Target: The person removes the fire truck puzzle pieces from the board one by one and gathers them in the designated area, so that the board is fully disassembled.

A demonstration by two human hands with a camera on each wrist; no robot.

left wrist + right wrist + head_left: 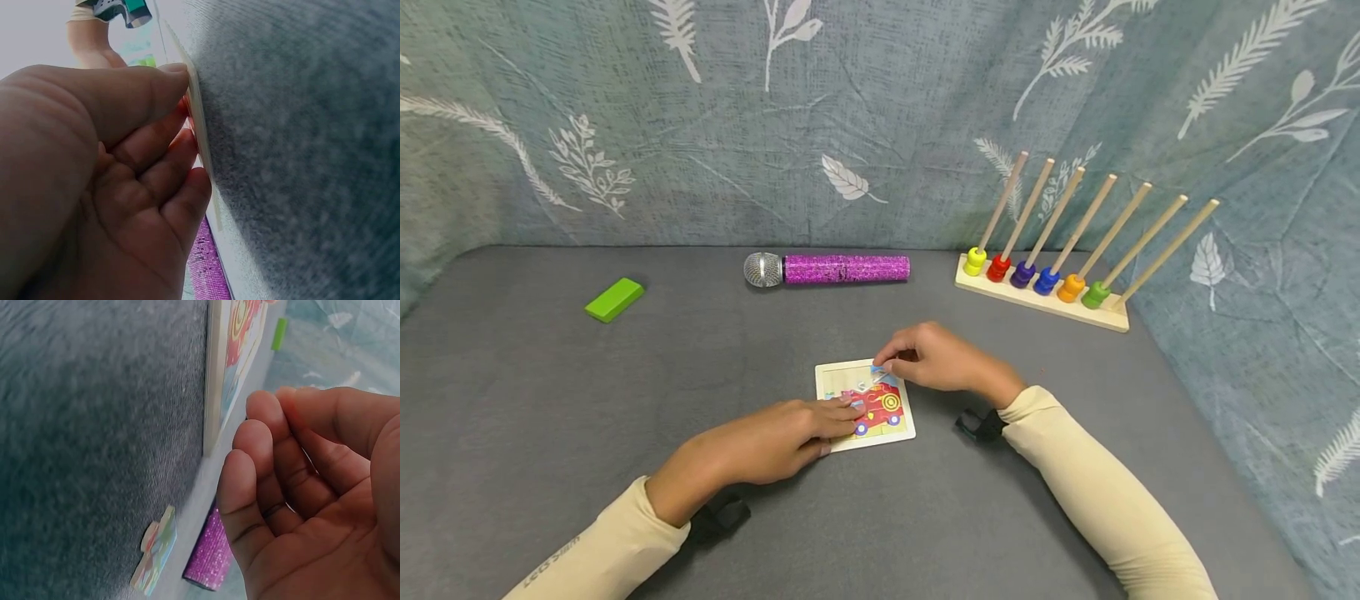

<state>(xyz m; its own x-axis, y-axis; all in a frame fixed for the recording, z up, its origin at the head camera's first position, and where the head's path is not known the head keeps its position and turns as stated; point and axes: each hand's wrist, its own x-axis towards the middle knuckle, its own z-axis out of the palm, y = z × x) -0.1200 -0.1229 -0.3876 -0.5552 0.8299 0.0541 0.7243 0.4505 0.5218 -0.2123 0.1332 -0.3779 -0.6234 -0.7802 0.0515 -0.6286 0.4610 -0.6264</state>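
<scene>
A square wooden jigsaw puzzle with a pale frame and a red vehicle picture lies on the table. My left hand rests on its left part, the fingers stretched over the pieces and the thumb at the frame's edge. My right hand is at the top right corner. Its thumb and index finger pinch a small blue puzzle piece over the board; in the right wrist view the fingertips hide it. A loose puzzle piece shows on the table in that view.
Behind the puzzle lies a purple glittery microphone. A green block is at the back left. At the back right stands a wooden peg rack with tall sticks and coloured beads. A patterned cloth hangs behind the table.
</scene>
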